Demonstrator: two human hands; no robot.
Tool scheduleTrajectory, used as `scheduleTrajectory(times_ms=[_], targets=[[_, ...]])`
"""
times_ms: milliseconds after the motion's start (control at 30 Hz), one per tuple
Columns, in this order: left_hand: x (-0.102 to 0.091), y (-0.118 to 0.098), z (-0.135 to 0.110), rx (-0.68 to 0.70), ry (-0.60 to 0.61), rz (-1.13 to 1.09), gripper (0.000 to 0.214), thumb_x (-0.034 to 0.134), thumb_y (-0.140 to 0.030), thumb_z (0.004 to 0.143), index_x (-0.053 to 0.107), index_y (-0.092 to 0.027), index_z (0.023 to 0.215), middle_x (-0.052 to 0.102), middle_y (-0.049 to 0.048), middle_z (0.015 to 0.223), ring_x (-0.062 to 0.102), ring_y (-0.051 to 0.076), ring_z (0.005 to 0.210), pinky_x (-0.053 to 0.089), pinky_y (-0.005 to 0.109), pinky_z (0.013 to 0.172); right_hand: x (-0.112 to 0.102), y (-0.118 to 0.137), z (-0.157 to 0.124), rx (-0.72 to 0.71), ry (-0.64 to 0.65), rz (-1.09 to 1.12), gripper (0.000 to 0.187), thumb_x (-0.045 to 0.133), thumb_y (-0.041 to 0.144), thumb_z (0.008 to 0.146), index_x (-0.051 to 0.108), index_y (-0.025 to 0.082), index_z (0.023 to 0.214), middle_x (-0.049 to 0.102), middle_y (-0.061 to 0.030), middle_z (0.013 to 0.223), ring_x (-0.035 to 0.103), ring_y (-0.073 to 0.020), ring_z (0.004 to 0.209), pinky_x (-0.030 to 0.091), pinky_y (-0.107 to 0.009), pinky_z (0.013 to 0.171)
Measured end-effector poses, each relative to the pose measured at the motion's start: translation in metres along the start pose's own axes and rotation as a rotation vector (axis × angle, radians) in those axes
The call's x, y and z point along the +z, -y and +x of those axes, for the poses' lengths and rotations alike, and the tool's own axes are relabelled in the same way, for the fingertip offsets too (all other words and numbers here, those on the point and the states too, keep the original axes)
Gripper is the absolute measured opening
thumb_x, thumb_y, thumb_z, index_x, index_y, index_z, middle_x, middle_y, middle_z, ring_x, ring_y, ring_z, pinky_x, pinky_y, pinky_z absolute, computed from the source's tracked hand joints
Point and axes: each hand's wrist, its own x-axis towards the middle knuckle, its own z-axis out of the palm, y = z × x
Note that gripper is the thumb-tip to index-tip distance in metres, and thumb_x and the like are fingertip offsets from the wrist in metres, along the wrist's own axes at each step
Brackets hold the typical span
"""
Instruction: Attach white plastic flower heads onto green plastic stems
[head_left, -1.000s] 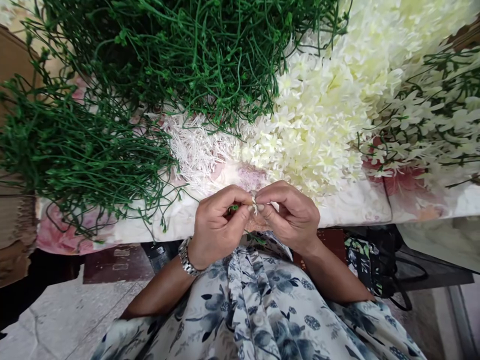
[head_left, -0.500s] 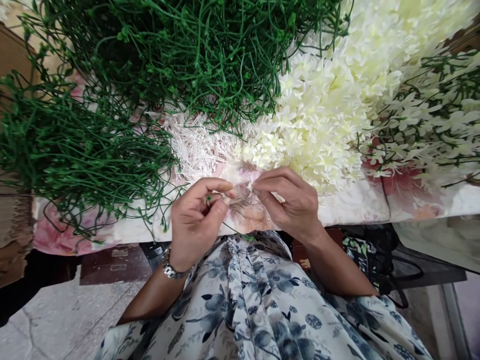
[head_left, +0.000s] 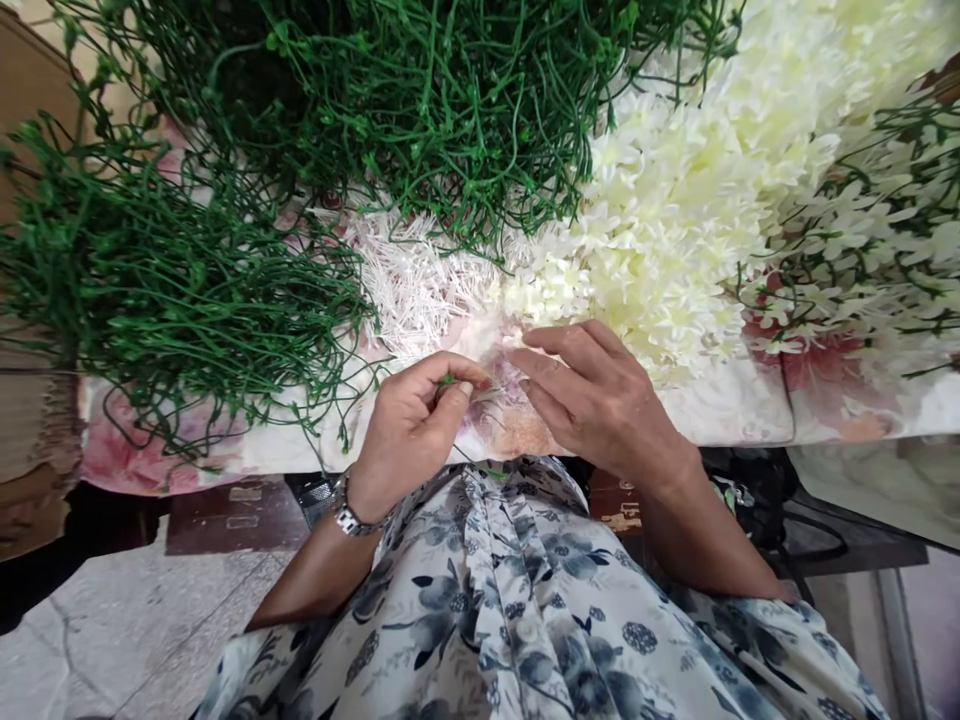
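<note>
My left hand [head_left: 411,428] is closed in a pinch on a thin green plastic stem [head_left: 448,380] at the table's near edge. A metal watch [head_left: 346,512] sits on that wrist. My right hand [head_left: 600,400] lies just to the right, fingers stretched out towards the left hand and the heap of cream artificial flowers [head_left: 675,220]; nothing shows in it. A small pile of white plastic stamens [head_left: 416,285] lies just beyond both hands.
A big tangle of green plastic stems [head_left: 300,150] covers the table's left and back. Stems with white flowers attached [head_left: 862,250] lie at the right. The table has a floral cloth [head_left: 750,410]. Cardboard [head_left: 30,420] stands at the left; a dark bag [head_left: 757,500] sits below.
Both hands rose from my lap edge onto the table. The right hand let go of its pinch and stretched its fingers out towards the flower heap; the left kept its stem.
</note>
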Motion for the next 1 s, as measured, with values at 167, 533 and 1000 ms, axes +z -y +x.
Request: scheduleTrajectory(times_ms=[167, 533, 1000], targets=[[0.000, 0.004, 0.003, 0.045, 0.013, 0.095, 0.018, 0.048, -0.014, 0.079, 0.063, -0.016, 0.089, 0.065, 0.0020, 0.077, 0.056, 0.009, 0.060, 0.045, 0.020, 0.052, 0.015, 0.010, 0.003, -0.064, 0.034, 0.072, 0.014, 0.047, 0.016, 0.087, 0.060, 0.016, 0.087, 0.058, -0.0077, 0.086, 0.049, -0.0174, 0.082, 0.043, -0.033, 0.073], [0.001, 0.005, 0.002, 0.087, -0.031, 0.175, 0.020, 0.047, -0.011, 0.079, 0.063, -0.016, 0.089, 0.066, 0.0032, 0.080, 0.054, 0.008, 0.058, 0.041, 0.017, 0.047, 0.024, 0.022, -0.005, -0.030, -0.036, 0.155, 0.011, 0.045, 0.013, 0.086, 0.057, 0.013, 0.086, 0.059, -0.0093, 0.089, 0.049, -0.0175, 0.082, 0.044, -0.033, 0.072], [0.045, -0.027, 0.007, 0.384, 0.221, 0.437, 0.013, 0.049, -0.009, 0.080, 0.060, -0.016, 0.078, 0.059, 0.0008, 0.074, 0.055, 0.010, 0.068, 0.042, 0.021, 0.060, -0.024, -0.016, -0.079, 0.520, -0.362, 0.144, 0.014, 0.053, 0.007, 0.079, 0.055, 0.019, 0.085, 0.058, -0.0015, 0.074, 0.055, -0.0134, 0.070, 0.046, -0.028, 0.065]])
